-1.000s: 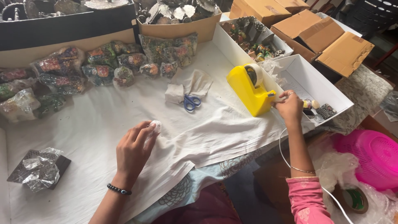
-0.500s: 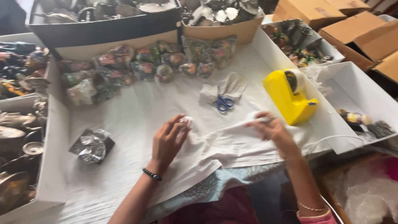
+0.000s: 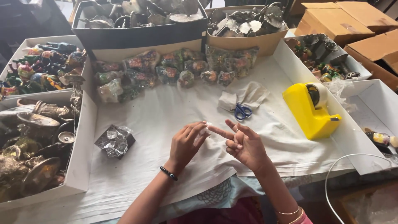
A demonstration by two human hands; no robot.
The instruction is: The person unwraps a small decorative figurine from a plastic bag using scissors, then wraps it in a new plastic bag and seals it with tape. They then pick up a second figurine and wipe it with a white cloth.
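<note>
My left hand (image 3: 187,143) and my right hand (image 3: 244,143) meet over the white cloth (image 3: 174,112) in the middle of the table. A small whitish piece (image 3: 206,129), perhaps tape, sits between the fingertips of both hands. My left fingers pinch it; my right index finger points at it with the other fingers spread. A black bead bracelet (image 3: 168,173) circles my left wrist. A yellow tape dispenser (image 3: 311,108) stands to the right of my right hand. Blue-handled scissors (image 3: 242,111) lie on a white tissue just beyond my hands.
A foil-wrapped packet (image 3: 115,141) lies left of my left hand. A row of wrapped figurines (image 3: 166,70) lines the cloth's far edge. White trays of metal figures (image 3: 37,137) stand at left, cardboard boxes (image 3: 344,18) at back right, a white cable (image 3: 344,166) at right.
My right hand left the tape dispenser and came to the middle to meet my left hand. The view has swung left, bringing the left trays into sight.
</note>
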